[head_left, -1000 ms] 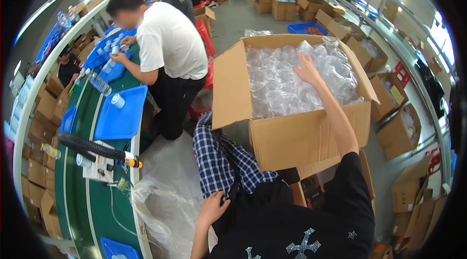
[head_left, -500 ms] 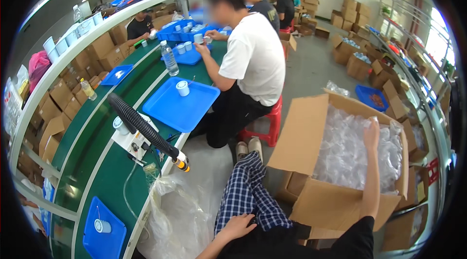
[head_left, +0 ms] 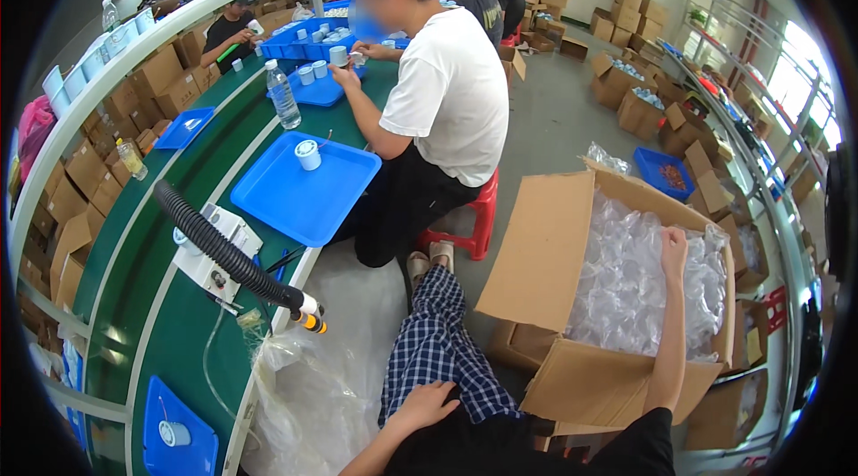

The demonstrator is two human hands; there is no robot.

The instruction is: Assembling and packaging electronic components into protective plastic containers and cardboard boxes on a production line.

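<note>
My left hand (head_left: 427, 405) lies on my thigh over the blue checked trousers (head_left: 435, 333). Its fingers are loosely extended and hold nothing. Out to the right, my right hand (head_left: 674, 254) is over an opened cardboard box (head_left: 536, 248) full of crumpled clear plastic bags (head_left: 617, 275). Its fingers are curled closed among the plastic, and what they grip, if anything, cannot be made out.
Left of me, a green workbench carries a blue tray (head_left: 308, 194) with a white cup-shaped part (head_left: 307, 154), and a black flexible hose (head_left: 223, 248) with an orange tip. A seated co-worker (head_left: 451, 92) handles similar parts. Clear plastic sheeting (head_left: 313, 378) hangs beside the bench.
The view has shifted, so the bench and box appear farther left. My right hand stays over the box, its fingers now curled into a fist. My left hand stays on my thigh.
</note>
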